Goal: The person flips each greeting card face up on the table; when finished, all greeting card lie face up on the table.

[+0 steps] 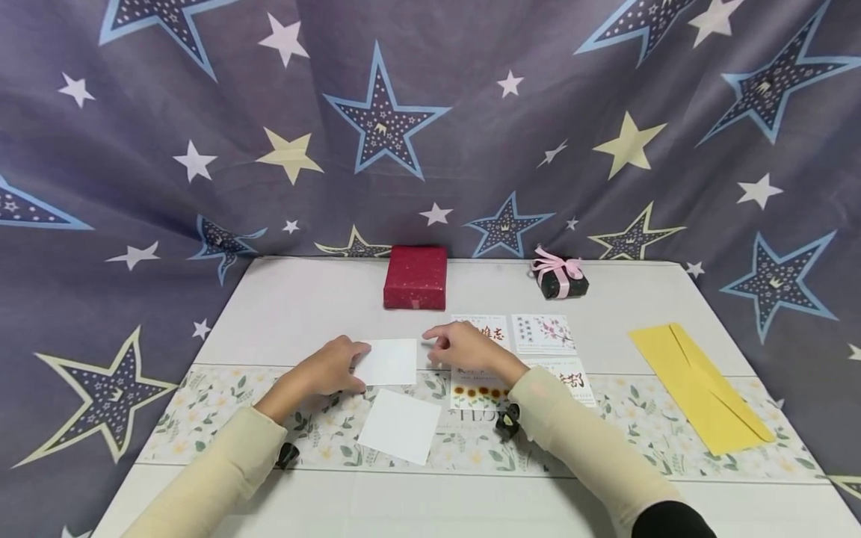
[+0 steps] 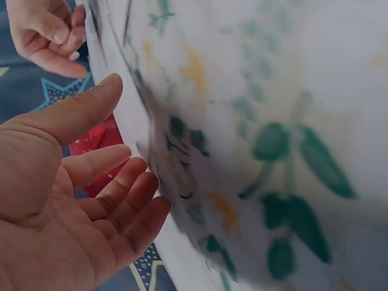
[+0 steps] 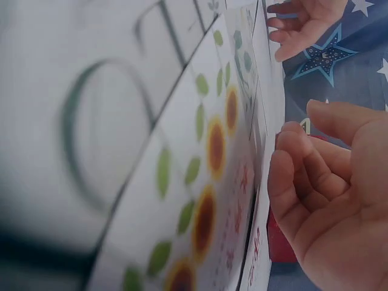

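Two blank white cards lie on the table, the upper white card (image 1: 386,362) and, tilted below it, the lower white card (image 1: 400,426). At the upper card's left edge is my left hand (image 1: 331,366), thumb apart from the loosely bent fingers; whether it touches the card I cannot tell. The left wrist view shows nothing inside that hand (image 2: 79,182). Over several printed cards (image 1: 543,334) hovers my right hand (image 1: 467,347), its index finger reaching left and the other fingers bent. Nothing shows in its palm in the right wrist view (image 3: 339,194). It partly covers the sunflower card (image 1: 479,396).
A dark red box (image 1: 415,278) stands at the table's back edge. To its right sits a small black box with a pink ribbon (image 1: 561,274). A yellow envelope (image 1: 702,392) lies at the right. Behind the table hangs a star-patterned curtain (image 1: 464,149).
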`<action>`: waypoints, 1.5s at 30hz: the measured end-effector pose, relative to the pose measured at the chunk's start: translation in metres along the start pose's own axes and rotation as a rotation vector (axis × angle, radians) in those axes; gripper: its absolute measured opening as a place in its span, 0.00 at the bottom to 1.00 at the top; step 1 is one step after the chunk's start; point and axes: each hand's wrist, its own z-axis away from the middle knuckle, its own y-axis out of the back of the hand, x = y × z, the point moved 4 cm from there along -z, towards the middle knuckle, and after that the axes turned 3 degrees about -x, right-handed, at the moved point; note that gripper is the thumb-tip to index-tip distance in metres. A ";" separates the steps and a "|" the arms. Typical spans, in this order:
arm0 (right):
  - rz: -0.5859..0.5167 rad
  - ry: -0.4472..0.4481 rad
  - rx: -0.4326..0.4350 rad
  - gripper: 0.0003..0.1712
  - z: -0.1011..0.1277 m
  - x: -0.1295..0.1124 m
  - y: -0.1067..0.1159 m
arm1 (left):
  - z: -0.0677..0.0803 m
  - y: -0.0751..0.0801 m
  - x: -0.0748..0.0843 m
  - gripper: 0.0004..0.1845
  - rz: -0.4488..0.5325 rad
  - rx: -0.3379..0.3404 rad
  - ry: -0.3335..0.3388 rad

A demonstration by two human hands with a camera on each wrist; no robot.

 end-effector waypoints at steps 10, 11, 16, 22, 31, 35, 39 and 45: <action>0.013 -0.018 -0.024 0.27 -0.016 -0.002 -0.009 | 0.000 -0.003 -0.011 0.46 -0.021 0.037 0.047; 0.021 -0.020 -0.028 0.28 -0.017 -0.002 -0.010 | -0.001 -0.004 -0.012 0.47 -0.027 0.040 0.049; 0.040 -0.061 -0.038 0.31 -0.019 -0.001 -0.013 | -0.005 -0.004 -0.012 0.51 -0.033 0.039 0.069; 0.059 -0.094 -0.058 0.33 -0.021 -0.001 -0.016 | -0.007 -0.004 -0.011 0.52 -0.048 0.035 0.069; 0.067 -0.104 -0.046 0.33 -0.021 0.000 -0.019 | -0.012 -0.003 -0.012 0.53 -0.062 0.018 0.065; 0.050 -0.104 -0.055 0.33 -0.020 0.000 -0.021 | -0.013 -0.001 -0.012 0.53 -0.054 0.022 0.076; 0.033 -0.110 -0.055 0.33 -0.019 0.000 -0.022 | -0.012 -0.001 -0.013 0.53 -0.036 0.041 0.091; 0.043 -0.104 -0.049 0.35 -0.020 0.000 -0.022 | -0.011 -0.001 -0.015 0.54 -0.009 0.066 0.103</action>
